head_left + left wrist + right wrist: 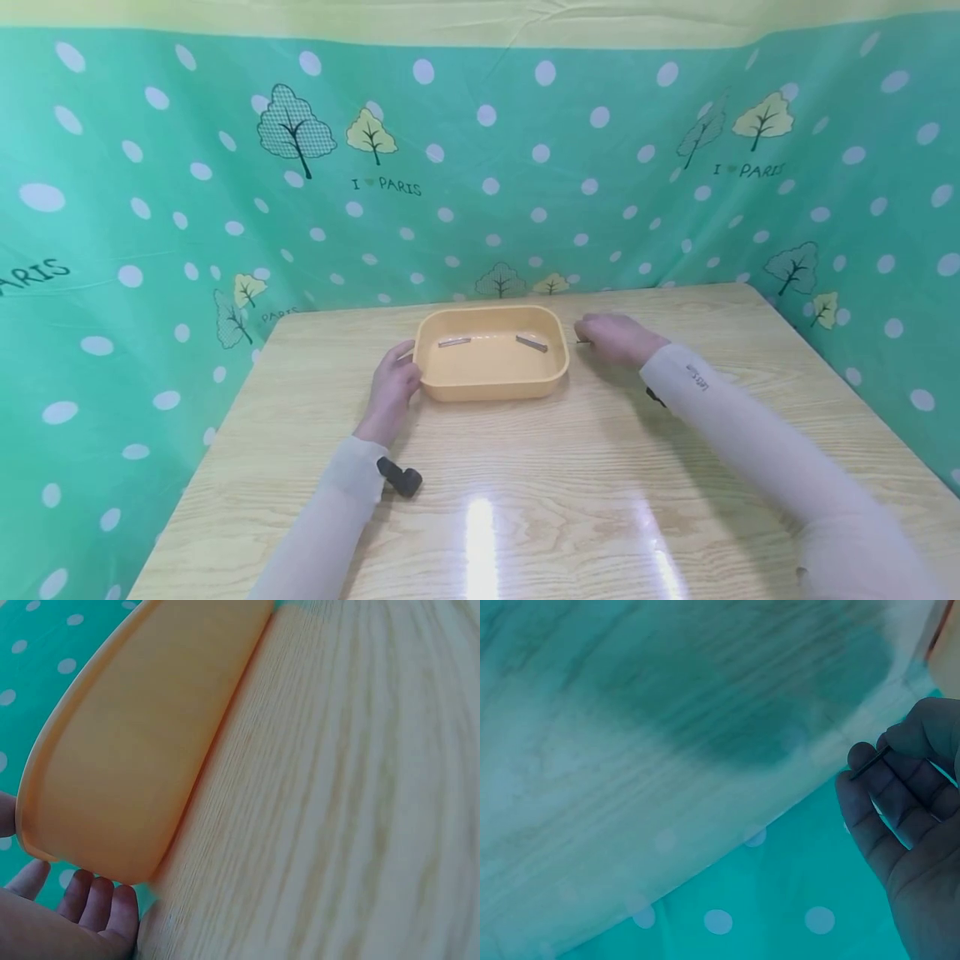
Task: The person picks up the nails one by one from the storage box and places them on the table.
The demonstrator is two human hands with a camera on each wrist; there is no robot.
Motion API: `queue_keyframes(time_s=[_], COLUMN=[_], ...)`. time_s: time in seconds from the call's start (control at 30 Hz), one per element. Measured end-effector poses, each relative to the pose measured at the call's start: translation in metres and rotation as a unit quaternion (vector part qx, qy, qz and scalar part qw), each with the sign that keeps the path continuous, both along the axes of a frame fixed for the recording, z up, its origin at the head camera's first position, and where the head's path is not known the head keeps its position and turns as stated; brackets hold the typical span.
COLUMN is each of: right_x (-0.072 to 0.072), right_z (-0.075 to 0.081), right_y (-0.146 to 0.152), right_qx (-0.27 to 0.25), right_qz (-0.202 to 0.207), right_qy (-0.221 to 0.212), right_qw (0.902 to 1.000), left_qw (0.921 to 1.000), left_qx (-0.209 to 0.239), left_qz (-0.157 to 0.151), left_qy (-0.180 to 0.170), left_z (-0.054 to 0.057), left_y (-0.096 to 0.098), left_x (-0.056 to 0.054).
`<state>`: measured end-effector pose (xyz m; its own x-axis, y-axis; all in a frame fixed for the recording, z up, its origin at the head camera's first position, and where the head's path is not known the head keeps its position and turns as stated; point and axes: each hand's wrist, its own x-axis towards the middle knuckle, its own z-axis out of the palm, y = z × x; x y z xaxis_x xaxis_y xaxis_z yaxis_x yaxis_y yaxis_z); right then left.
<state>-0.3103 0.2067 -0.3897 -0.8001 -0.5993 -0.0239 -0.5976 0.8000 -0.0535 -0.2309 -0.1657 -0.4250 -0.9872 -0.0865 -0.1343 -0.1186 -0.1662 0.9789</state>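
Note:
A shallow yellow-orange plastic basin with rounded corners stands near the back of the table. Two short, narrow metallic pieces, one on the left and one on the right, lie inside it toward the far wall. At its left end my left hand holds the rim and outer wall, with several fingertips against the outside. Just beyond the right end, my right hand pinches a short, thin, dark rod between thumb and fingertips. Its exact kind is too small to tell.
The light wood-grain table carries bright glare streaks near its front. Green cloth with white dots and tree prints hangs behind the back edge and along both sides. Each wrist wears a small dark camera, the left one fully visible.

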Motion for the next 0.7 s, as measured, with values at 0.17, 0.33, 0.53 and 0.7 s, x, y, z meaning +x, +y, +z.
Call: queue_keyframes(time_s=[0.17,0.33,0.53,0.7], right_x=[-0.001,-0.004,-0.005,-0.006], right_z=[-0.007,-0.014,-0.016,-0.018], right_y=[0.002,0.004,0.007,0.008], right_qx=[0.000,0.004,0.003,0.001], right_qz=[-0.011,-0.014,-0.014,-0.010], right_qy=[-0.002,-0.003,-0.001,0.008], right_qw=[0.9999,0.9999,0.9999,0.9999], left_qw=[1.0000,1.0000,1.0000,1.0000], left_qx=[-0.002,0.000,0.003,0.003], left_qz=[0.000,0.000,0.000,-0.005], left_qy=[-0.003,-0.005,-0.002,-0.001], left_z=[0.000,0.000,0.000,0.000], left_y=[0.000,0.000,0.000,0.000], left_x=[0.001,0.001,0.002,0.002])
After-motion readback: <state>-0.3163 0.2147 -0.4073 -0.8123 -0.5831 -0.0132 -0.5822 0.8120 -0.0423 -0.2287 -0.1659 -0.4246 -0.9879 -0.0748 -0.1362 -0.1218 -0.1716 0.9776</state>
